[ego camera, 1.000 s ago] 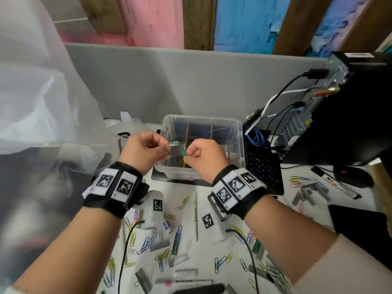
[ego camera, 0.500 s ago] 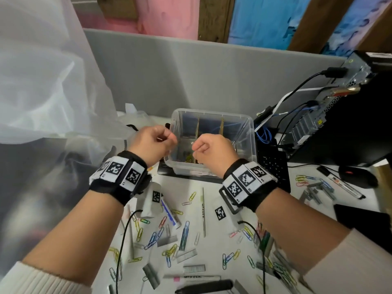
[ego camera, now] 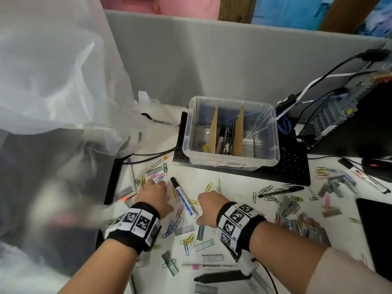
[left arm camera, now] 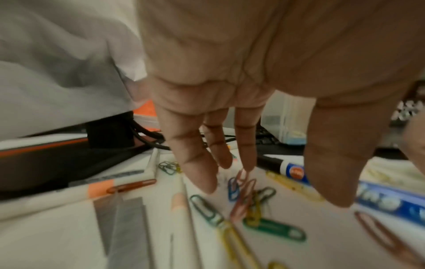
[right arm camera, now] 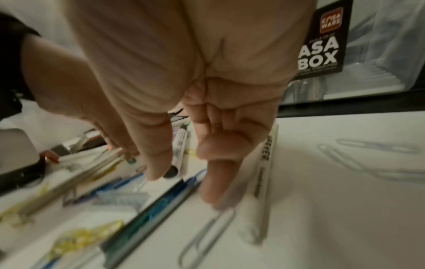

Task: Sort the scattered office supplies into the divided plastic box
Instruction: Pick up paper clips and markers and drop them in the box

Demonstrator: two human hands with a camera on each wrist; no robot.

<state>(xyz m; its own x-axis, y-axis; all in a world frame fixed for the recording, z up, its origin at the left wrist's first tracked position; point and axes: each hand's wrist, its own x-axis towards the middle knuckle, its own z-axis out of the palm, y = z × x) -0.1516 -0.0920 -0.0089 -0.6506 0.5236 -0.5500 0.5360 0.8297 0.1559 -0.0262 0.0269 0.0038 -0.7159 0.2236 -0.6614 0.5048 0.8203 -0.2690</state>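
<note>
The clear divided box (ego camera: pixel 232 164) stands on a black keyboard, with paper clips (ego camera: pixel 204 147) in its left compartment, markers in the middle and staple strips (ego camera: pixel 248 145) on the right. My left hand (ego camera: pixel 158 183) hovers with straight fingers just over a cluster of coloured clips (left arm camera: pixel 243 193); one fingertip (left arm camera: pixel 247 165) nearly touches a pink clip. It holds nothing. A blue-and-white marker (ego camera: pixel 184 198) lies between the hands. My right hand (ego camera: pixel 204 198) reaches down with thumb and forefinger apart. Its forefinger (right arm camera: pixel 214 187) meets the end of a grey paper clip (right arm camera: pixel 207 229).
Clips, staple strips and markers litter the white table (ego camera: pixel 237 200). A translucent plastic sheet (ego camera: pixel 53 81) hangs at the left. A computer case (ego camera: pixel 350 115) with cables, a mouse (ego camera: pixel 375 168) and a black pad (ego camera: pixel 377 230) stand at the right. A white marker (right arm camera: pixel 264 172) lies beside the right forefinger.
Both hands came down and back from the box's front rim to the table. The clips they pinched a second ago are gone from the fingers, which have straightened.
</note>
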